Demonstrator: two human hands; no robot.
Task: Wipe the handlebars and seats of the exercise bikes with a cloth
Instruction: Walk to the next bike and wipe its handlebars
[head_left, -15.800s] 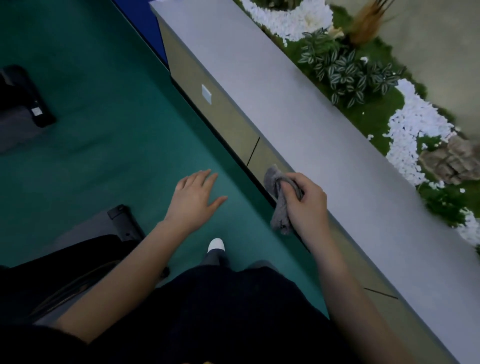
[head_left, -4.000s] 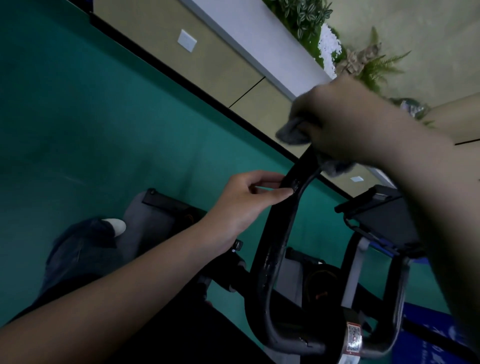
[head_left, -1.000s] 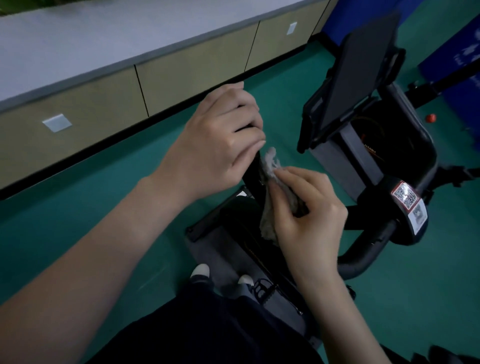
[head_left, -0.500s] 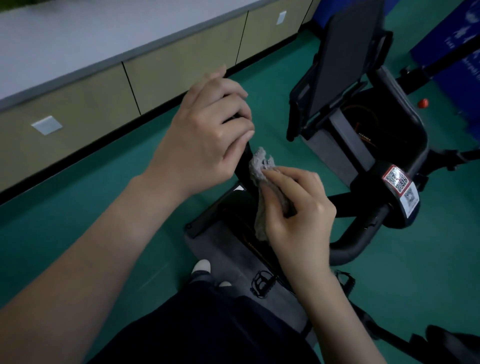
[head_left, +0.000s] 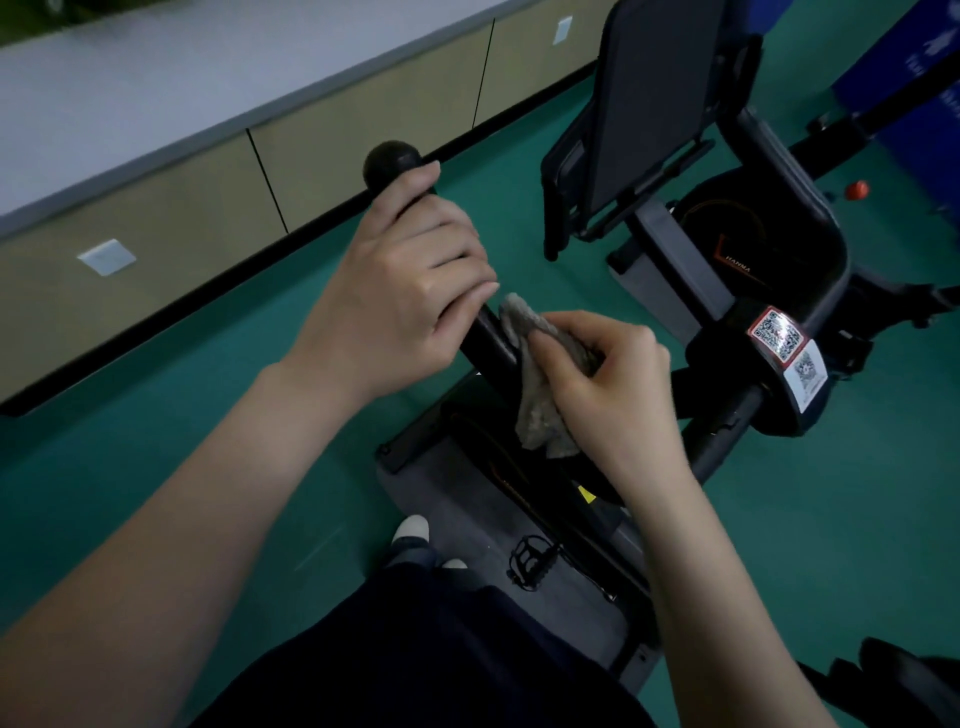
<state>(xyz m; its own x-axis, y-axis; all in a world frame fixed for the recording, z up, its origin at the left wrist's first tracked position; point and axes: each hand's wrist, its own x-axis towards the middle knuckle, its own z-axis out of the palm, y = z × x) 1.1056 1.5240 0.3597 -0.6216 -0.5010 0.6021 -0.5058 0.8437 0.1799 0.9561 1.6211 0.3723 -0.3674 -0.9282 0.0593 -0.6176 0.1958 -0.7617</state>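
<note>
A black handlebar (head_left: 488, 340) of an exercise bike runs from its rounded end at the upper middle down to the right. My left hand (head_left: 400, 296) grips the bar just below that end. My right hand (head_left: 608, 384) pinches a crumpled grey cloth (head_left: 540, 379) against the bar right below my left hand. The cloth hangs down under my fingers. The bar's lower stretch passes behind my right hand toward the stem with QR stickers (head_left: 784, 348).
The bike's dark tablet holder (head_left: 649, 98) stands at the upper right above the black flywheel housing (head_left: 737, 249). A pedal (head_left: 532, 564) lies near my shoes (head_left: 410, 530) on the green floor. A beige cabinet wall (head_left: 182, 223) with a grey top runs along the left.
My left hand has slid down a little, baring the bar's rounded end. The view has drawn closer. My right hand stays with the cloth on the bar.
</note>
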